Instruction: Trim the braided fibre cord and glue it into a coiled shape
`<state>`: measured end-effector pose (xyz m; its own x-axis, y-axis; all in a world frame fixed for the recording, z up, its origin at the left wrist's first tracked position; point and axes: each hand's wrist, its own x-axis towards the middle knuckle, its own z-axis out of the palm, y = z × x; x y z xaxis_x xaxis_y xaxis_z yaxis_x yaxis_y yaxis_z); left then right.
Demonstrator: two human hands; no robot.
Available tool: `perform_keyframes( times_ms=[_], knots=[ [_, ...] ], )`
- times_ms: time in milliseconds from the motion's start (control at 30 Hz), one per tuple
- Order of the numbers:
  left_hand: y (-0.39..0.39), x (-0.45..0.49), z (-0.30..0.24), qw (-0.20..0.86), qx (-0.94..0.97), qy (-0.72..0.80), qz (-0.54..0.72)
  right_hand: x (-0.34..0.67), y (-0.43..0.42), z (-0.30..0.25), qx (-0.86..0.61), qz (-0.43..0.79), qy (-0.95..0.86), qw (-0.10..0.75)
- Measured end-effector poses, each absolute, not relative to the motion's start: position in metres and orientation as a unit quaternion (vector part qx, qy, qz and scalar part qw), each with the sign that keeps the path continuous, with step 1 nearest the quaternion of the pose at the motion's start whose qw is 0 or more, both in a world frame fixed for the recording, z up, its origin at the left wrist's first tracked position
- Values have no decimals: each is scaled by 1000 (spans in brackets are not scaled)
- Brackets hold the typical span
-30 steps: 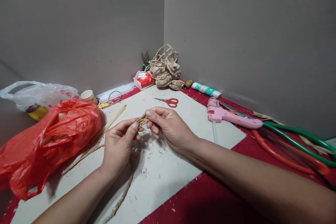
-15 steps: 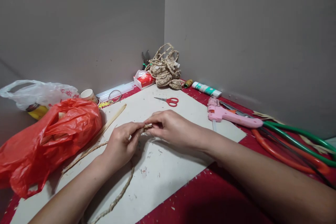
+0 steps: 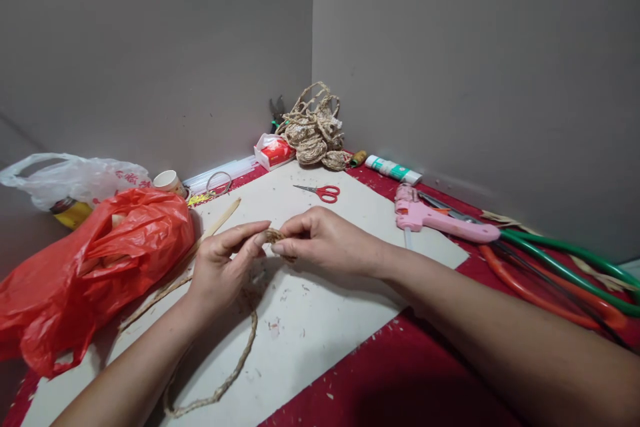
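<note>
My left hand and my right hand meet over a pale board and both pinch the end of a braided straw rope. The rope's free length trails down from under my left hand and curls towards the board's near edge. Both hands have their fingers closed on the braid, thumbs on top. A flat straw strip lies on the board just beyond my left hand.
A red plastic bag bulges at the left, with a white bag and a paper cup behind it. Red scissors, a pink glue gun, a pile of braided rope and green and red tubes lie farther off.
My hands dropped closer to the board, then my right hand turned the braid's end. The trailing rope slid and now curls more to the left near the board's front edge.
</note>
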<state>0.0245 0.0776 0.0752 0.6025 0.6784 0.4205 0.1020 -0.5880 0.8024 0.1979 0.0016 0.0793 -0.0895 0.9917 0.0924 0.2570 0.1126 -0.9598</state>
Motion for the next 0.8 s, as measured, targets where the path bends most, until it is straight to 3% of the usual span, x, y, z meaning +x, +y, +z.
perform_keyframes(
  times_ms=[300,800],
  knots=[
    [77,26,68,439,743,258,433,197,5,81,-501,419,-550,521],
    [66,29,61,246,846,212,423,183,9,64,-472,480,-410,615]
  ],
)
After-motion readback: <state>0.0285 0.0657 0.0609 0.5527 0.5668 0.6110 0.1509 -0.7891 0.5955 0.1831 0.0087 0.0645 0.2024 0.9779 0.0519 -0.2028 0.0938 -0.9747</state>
